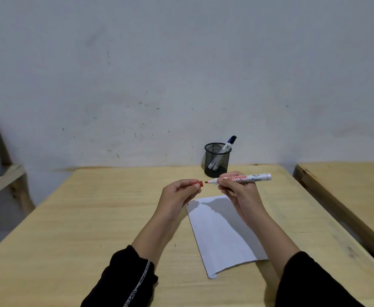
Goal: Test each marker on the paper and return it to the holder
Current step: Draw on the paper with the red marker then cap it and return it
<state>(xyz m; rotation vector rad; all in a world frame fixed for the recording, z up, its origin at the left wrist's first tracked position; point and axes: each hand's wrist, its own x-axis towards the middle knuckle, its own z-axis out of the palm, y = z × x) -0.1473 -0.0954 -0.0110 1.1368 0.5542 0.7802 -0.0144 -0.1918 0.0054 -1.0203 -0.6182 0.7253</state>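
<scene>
Black sleeves [126,278] over wooden table [93,218]; scuffed grey wall [159,74] behind.

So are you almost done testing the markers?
Hard to say. The paper has only a tiny mark at its far corner. In hand: the red marker in the right hand, its cap off in the left hand. Markers wait in the holder.

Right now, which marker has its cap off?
The red marker in the right hand, tip bare; the left hand holds its red cap. The blue-capped marker stands in the mesh holder.
</scene>
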